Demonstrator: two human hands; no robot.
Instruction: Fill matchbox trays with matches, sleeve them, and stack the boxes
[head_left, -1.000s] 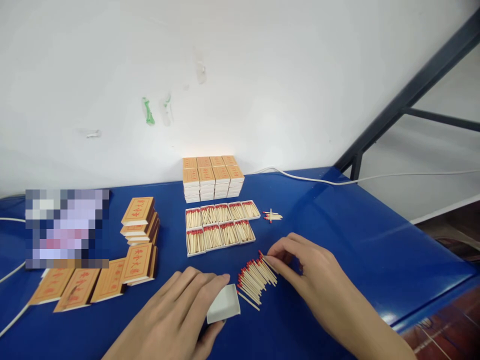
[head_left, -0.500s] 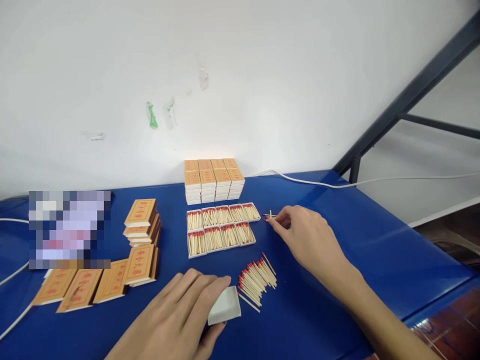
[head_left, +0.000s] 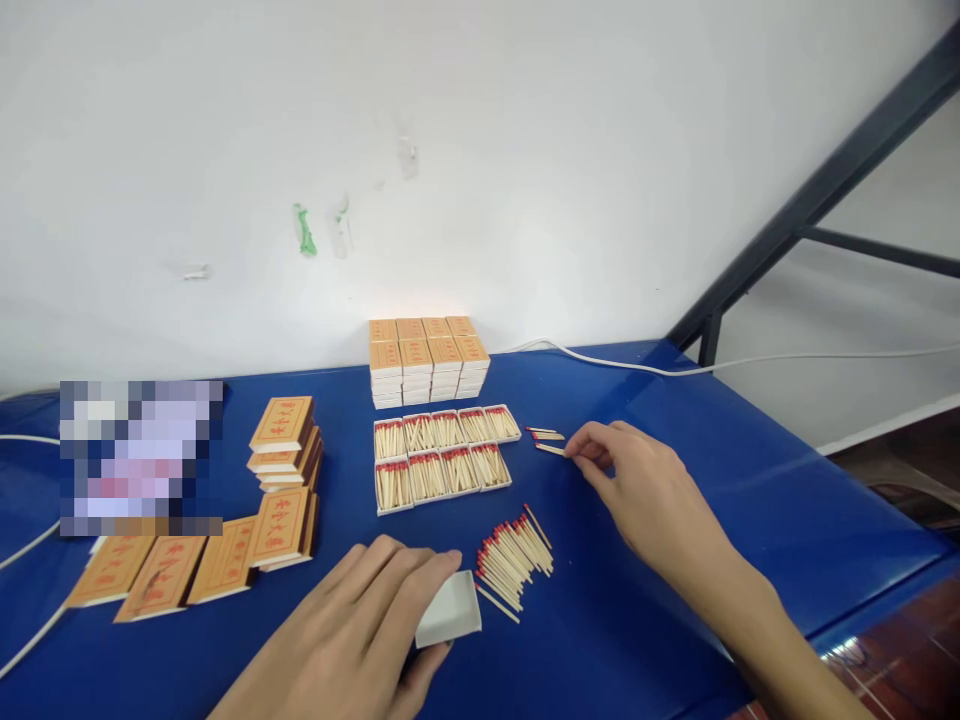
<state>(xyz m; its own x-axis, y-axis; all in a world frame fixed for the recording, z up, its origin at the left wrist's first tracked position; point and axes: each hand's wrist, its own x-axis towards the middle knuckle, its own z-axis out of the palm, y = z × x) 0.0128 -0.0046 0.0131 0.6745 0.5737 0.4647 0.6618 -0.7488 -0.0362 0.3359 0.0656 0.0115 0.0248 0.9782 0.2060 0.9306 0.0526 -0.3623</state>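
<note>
The left hand grips a white tray that, if nudged, could scatter the fanned matches just right of it on the tabletop, while a single match could slip from the pinching right hand.

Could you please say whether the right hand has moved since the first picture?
Yes: from the fanned matches, the right hand moved toward the wall, to loose matches.

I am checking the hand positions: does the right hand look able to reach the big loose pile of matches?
Probably yes: nothing seems to stand between the right hand and the pile of matches. The left hand and white tray are to the pile's left.
</note>
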